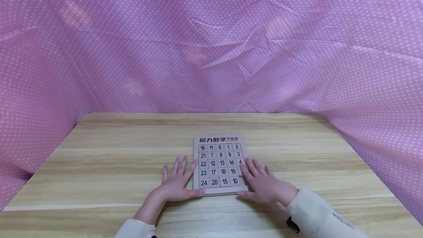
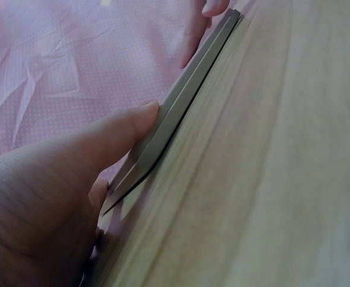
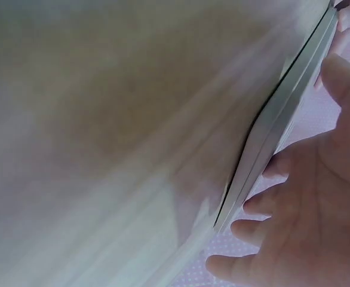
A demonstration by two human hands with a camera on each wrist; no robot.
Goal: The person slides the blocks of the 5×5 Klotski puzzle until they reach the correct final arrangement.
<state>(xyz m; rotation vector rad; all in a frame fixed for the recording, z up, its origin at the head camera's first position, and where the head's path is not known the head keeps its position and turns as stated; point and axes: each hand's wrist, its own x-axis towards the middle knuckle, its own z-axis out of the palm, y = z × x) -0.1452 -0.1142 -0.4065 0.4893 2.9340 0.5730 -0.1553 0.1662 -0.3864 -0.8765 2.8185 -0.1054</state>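
A grey number sliding puzzle [image 1: 220, 191] lies flat on the table, with black-numbered square tiles [image 1: 222, 162] in rows and black lettering along its far edge. The bottom right slot shows no tile. My left hand [image 1: 176, 184] lies at its left side with fingers spread; the thumb touches the near left corner and the index fingertip the left edge. My right hand [image 1: 262, 184] has its index finger over the right column, partly covering the 4 tile and hiding the one below. Its thumb is at the near edge. Both wrist views show the puzzle's thin side [image 2: 175, 110].
The wood-grain table [image 1: 115, 150] extends to both sides and behind the puzzle. Pink dotted cloth [image 1: 211, 47] hangs behind the table and along its left and right sides.
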